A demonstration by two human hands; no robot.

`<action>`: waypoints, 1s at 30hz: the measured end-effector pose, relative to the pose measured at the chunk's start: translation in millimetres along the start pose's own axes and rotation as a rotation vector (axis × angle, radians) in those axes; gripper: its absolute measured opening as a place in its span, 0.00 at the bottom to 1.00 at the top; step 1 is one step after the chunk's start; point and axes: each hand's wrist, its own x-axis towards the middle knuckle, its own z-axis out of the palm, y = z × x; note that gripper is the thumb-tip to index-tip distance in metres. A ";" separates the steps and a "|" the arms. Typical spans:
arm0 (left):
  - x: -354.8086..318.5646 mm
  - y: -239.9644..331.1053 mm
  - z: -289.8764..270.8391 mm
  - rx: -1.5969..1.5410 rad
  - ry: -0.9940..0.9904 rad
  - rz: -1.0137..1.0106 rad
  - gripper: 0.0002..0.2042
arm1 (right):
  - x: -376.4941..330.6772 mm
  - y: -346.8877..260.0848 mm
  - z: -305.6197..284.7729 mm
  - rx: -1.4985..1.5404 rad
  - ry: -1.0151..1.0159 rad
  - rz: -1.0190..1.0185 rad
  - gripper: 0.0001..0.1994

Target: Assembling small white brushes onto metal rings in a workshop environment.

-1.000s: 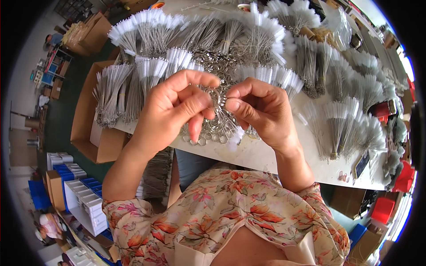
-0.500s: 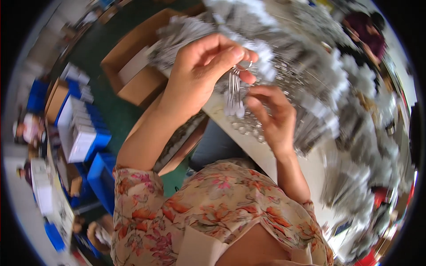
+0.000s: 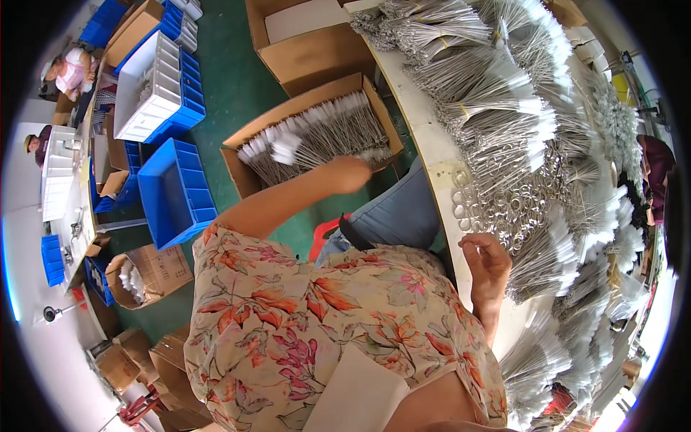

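My left hand (image 3: pixel 350 175) reaches over the near right part of an open cardboard box (image 3: pixel 233 173), its fingers curled down and mostly hidden under the back of the hand. A bunch of thin wire-handled brushes (image 3: pixel 286 148) with white tips runs out from it across the box. Rows of similar brushes (image 3: pixel 338 129) fill the box beneath. My right hand (image 3: pixel 489 265) hovers by the table edge, fingers loosely bent, with nothing visible in them. Beyond it, loose metal rings (image 3: pixel 504 216) lie heaped on the table among brush bundles (image 3: pixel 497 108).
The pale table (image 3: pixel 448 173) curves along my right, piled with brush bundles. Another cardboard box (image 3: pixel 317 65) stands behind the filled one. Blue crates (image 3: pixel 169 191) and a white crate (image 3: pixel 147 93) are at left. Other people (image 3: pixel 72 75) sit far left and far right.
My left hand has gone from above the table, where it held a ring of brushes, down left to the box. The right hand has drawn back toward me. The view has swung left.
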 end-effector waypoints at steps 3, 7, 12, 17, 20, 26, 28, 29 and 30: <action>-19.0 -67.9 48.4 0.043 -0.339 -0.353 0.12 | -1.5 3.8 -3.0 -0.034 0.022 -0.004 0.04; -67.0 -111.3 94.3 0.220 -0.488 -0.282 0.18 | -0.7 11.7 -1.7 -0.017 0.013 0.053 0.04; -13.5 -15.9 23.5 -0.348 -0.103 -0.128 0.21 | 2.8 3.1 4.3 -0.064 0.006 0.081 0.05; 8.3 45.2 -131.0 -0.798 -0.343 0.484 0.17 | 1.6 3.0 -13.2 -0.117 0.069 0.061 0.05; 27.1 77.6 -224.7 -0.899 -0.385 0.606 0.14 | 3.1 5.7 -41.1 -0.081 0.111 -0.027 0.05; 191.8 138.8 -316.6 -0.777 -0.032 0.495 0.11 | -20.8 12.3 -125.8 0.111 0.435 0.007 0.10; 258.5 149.0 -331.5 -0.672 0.087 0.387 0.12 | -26.0 2.5 -158.6 -0.038 0.529 -0.010 0.09; 297.4 139.9 -332.8 -0.579 0.147 0.355 0.12 | -27.3 0.9 -174.0 -0.126 0.572 0.007 0.09; 331.6 133.3 -330.4 -0.487 0.229 0.270 0.13 | -25.2 1.9 -189.8 -0.151 0.616 -0.011 0.09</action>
